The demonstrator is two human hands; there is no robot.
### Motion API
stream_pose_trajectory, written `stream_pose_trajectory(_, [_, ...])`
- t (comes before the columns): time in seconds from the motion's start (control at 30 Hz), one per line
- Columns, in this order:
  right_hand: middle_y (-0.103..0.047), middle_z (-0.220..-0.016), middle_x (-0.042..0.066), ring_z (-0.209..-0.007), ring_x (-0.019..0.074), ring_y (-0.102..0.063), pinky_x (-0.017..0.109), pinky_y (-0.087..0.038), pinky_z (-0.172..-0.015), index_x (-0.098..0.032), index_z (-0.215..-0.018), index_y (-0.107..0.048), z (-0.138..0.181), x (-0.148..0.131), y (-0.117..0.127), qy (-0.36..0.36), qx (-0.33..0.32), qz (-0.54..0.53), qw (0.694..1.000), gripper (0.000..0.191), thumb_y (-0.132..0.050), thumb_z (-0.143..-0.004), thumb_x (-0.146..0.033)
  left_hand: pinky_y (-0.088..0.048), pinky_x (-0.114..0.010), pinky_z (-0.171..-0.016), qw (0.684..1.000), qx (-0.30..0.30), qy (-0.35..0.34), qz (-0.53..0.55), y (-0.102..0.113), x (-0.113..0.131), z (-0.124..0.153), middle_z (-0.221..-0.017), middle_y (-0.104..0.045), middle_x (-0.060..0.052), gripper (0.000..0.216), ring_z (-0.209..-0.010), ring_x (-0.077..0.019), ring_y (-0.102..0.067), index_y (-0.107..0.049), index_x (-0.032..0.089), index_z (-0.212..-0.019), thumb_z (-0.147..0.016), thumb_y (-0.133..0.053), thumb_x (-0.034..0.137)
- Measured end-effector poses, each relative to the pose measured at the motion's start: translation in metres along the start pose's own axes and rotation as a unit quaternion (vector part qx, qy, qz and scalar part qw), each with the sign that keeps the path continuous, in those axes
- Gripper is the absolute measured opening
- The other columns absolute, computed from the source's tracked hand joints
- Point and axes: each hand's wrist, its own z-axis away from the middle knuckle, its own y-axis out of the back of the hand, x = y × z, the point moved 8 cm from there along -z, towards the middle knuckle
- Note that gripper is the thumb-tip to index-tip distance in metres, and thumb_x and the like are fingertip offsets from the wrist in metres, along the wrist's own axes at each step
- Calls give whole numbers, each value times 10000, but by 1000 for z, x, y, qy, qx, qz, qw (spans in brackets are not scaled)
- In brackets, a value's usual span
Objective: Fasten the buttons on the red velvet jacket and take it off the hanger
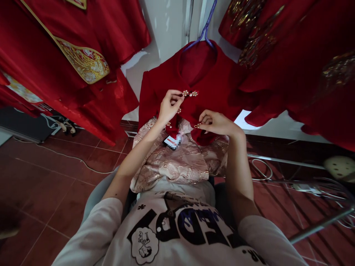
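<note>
So both arms are stretched up and forward from the bottom of the frame, elbows slightly bent, reaching into a dark red dress [210, 85] that hangs on a purple hanger [206, 29] right at 12 o'clock. The left hand [169, 106] is raised a bit higher than the other, wrist cocked back, thumb and fingers pinched together on the dress flap just beside a gold flower clasp [190, 93] near the collar. The right hand [217, 123] sits lower, at about 4 o'clock from the left one, fingers curled in and closed on the fabric edge, with a small gold button [196, 126] right at its fingertips. A couple more little gold buttons run down the flap between the two hands.

Below the red top, at 6 o'clock from the hands, the skirt part is a shiny pink-gold brocade [180, 162], and a small tag [172, 141] lies on it just under the left wrist.

More red garments hang around: one with a gold embroidered band [83, 62] at 10 o'clock, another with gold trim [291, 48] at 2 o'clock. The floor [50, 177] is dark red tile with a white cable [63, 157] running across it at 9 o'clock. The person wears a white printed T-shirt [180, 229].
</note>
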Motion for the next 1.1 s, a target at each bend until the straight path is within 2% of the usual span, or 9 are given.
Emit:
stream_pose_trajectory(0.1, [-605, -669, -15, -607, 122, -603, 250, -563, -531, -209, -831, -571, 9, 1, 16, -7, 26, -22, 999, 318, -839, -662, -235, -561, -321, -934, 973, -73, -132, -176, -9, 29, -5, -1126, -670, -77, 221, -1139, -225, -641, -650, 237, -1136, -944, -677, 344])
stream_pose_trajectory(0.23, [-596, -663, -13, -595, 115, -582, 243, -542, -521, -205, -820, -577, 19, 1, 31, -12, 59, -25, 998, 327, -846, -637, -237, -545, -428, -976, 896, -116, -215, -370, -23, 49, -6, -1261, -596, -162, 234, -1291, -338, -533, -633, 189, -1175, -993, -587, 329])
stream_pose_trajectory(0.47, [-621, -681, 12, -635, 140, -590, 286, -519, -578, -208, -829, -593, 30, -16, 38, 31, 76, 13, 997, 313, -819, -670, -355, -367, -611, -1154, 838, -144, -285, -442, -44, 59, -12, -1241, -611, -172, 233, -1290, -355, -524, -605, 144, -1162, -1023, -469, 272])
stream_pose_trajectory(0.57, [-635, -775, 23, -706, 149, -607, 307, -544, -650, -215, -856, -584, 38, -35, 43, 91, 117, 12, 989, 332, -796, -724, -434, -287, -607, -1229, 855, -174, -276, -402, -41, 54, -16, -1123, -660, -107, 227, -1240, -292, -564, -599, 185, -1124, -1045, -425, 308])
stream_pose_trajectory(0.63, [-652, -881, 35, -794, 160, -634, 320, -577, -731, -222, -889, -579, 43, -48, 45, 121, 143, 1, 982, 325, -770, -760, -451, -251, -608, -1257, 896, -176, -242, -327, -32, 48, -21, -1012, -667, -64, 202, -1177, -263, -600, -599, 211, -1063, -1039, -454, 349])
stream_pose_trajectory(0.77, [-678, -1064, 52, -1090, 199, -667, 386, -548, -1036, -237, -957, -554, 47, -82, 45, 191, 188, -15, 963, 247, -711, -826, -375, -244, -599, -1269, 993, -50, -83, -67, 5, 27, -39, -857, -610, -30, 56, -1069, -236, -652, -597, 221, -931, -960, -601, 269])
stream_pose_trajectory(0.9, [-672, -1199, 53, -1255, 194, -613, 406, -456, -1181, -295, -1034, -529, 31, -120, 48, 258, 309, -17, 915, 72, -532, -971, -328, -225, -637, -1260, 999, -15, -2, 42, 15, 14, -42, -870, -592, -41, 41, -1120, -267, -635, -600, 218, -919, -921, -606, 178])
stream_pose_trajectory(0.97, [-617, -1367, 20, -1346, 184, -554, 385, -460, -1183, -354, -1187, -512, 0, -127, 35, 237, 285, -5, 929, 178, -466, -1016, -376, -186, -648, -1267, 997, -66, -35, -2, 9, 22, -40, -896, -605, -46, 42, -1174, -299, -614, -612, 221, -923, -900, -645, 209])
stream_pose_trajectory(1.1, [-434, -1539, 108, -1503, 275, -388, 504, -361, -1223, -188, -1520, -309, -69, -110, 3, 165, 248, 12, 955, 583, -326, -1044, -524, -50, -609, -1300, 968, -133, -144, -160, -1, 43, -29, -1066, -648, -94, 261, -1309, -362, -527, -648, 210, -1062, -869, -717, 371])
